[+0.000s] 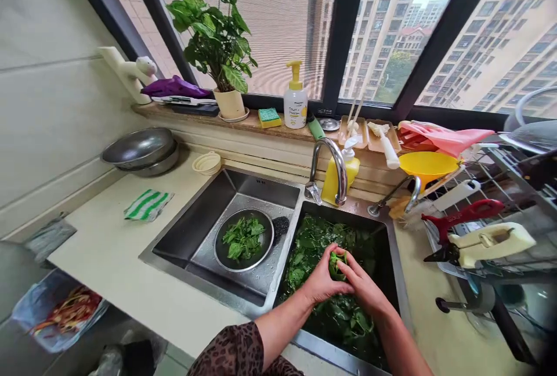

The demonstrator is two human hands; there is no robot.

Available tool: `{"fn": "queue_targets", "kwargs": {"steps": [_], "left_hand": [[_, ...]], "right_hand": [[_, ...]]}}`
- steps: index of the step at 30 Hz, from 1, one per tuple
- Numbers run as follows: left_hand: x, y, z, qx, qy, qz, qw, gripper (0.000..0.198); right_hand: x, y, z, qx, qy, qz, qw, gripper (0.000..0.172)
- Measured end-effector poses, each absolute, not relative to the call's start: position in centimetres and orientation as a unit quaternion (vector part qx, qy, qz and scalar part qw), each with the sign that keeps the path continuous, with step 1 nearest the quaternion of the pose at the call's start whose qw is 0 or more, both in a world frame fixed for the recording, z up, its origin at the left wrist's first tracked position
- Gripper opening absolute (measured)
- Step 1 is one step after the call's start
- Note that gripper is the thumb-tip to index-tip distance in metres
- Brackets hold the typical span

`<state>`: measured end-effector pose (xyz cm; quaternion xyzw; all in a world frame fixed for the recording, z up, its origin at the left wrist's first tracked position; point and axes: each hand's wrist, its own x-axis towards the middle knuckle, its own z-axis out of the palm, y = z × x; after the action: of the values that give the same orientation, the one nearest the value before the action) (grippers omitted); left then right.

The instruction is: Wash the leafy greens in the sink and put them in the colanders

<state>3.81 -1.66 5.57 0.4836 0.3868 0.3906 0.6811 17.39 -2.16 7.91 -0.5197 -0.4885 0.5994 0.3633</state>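
Above the right sink basin, my left hand [324,281] and my right hand [362,284] meet with their fingers curled round a small bunch of leafy greens [337,266]. Many more loose greens [304,248] float in the water that fills this basin. In the left basin [183,231] rests a round metal bowl [264,253] with a heap of wet green leaves [243,238] in it. The palms hide most of the held bunch.
A curved faucet [342,176] rises behind the basins, beside a yellow pump bottle [331,181]. At right stands a wire dish rack [517,173] with red-handled scissors [470,212]. A striped cloth [148,205] and stacked metal basins [139,149] lie left. A lined waste bin [52,318] sits below.
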Motion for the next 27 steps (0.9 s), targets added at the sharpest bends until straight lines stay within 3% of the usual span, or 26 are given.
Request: {"fn": "queue_targets", "kwargs": {"steps": [3, 7, 11, 15, 18, 20, 22, 27], "left_hand": [[3.5, -1.2, 6.1, 0.476, 0.439, 0.444, 0.620, 0.078], [1.2, -0.5, 7.0, 0.423, 0.470, 0.476, 0.611, 0.043], [-3.8, 0.9, 7.9, 0.375, 0.495, 0.499, 0.604, 0.040], [-11.3, 3.6, 6.9, 0.399, 0.601, 0.509, 0.469, 0.043], [-16.9, 5.6, 4.7, 0.477, 0.711, 0.374, 0.358, 0.059], [-19.9, 6.4, 3.0, 0.531, 0.759, 0.203, 0.316, 0.086], [-21.8, 6.6, 1.5, 0.536, 0.797, 0.053, 0.275, 0.099], [-22.1, 5.5, -0.8, 0.591, 0.758, -0.105, 0.255, 0.061]], "right_hand": [[16.3, -2.4, 8.8, -0.446, -0.419, 0.697, 0.373, 0.050], [15.8, -1.9, 10.9, -0.411, -0.434, 0.726, 0.341, 0.052], [16.1, -1.0, 10.9, -0.444, -0.429, 0.711, 0.336, 0.050], [16.9, -0.6, 8.3, -0.520, -0.402, 0.678, 0.330, 0.048], [17.5, -0.7, 5.8, -0.557, -0.388, 0.663, 0.314, 0.048], [18.0, -0.8, 4.2, -0.578, -0.394, 0.651, 0.295, 0.048], [18.6, -0.8, 2.5, -0.603, -0.415, 0.624, 0.272, 0.047], [17.8, -1.5, -1.0, -0.629, -0.566, 0.496, 0.196, 0.043]]}}
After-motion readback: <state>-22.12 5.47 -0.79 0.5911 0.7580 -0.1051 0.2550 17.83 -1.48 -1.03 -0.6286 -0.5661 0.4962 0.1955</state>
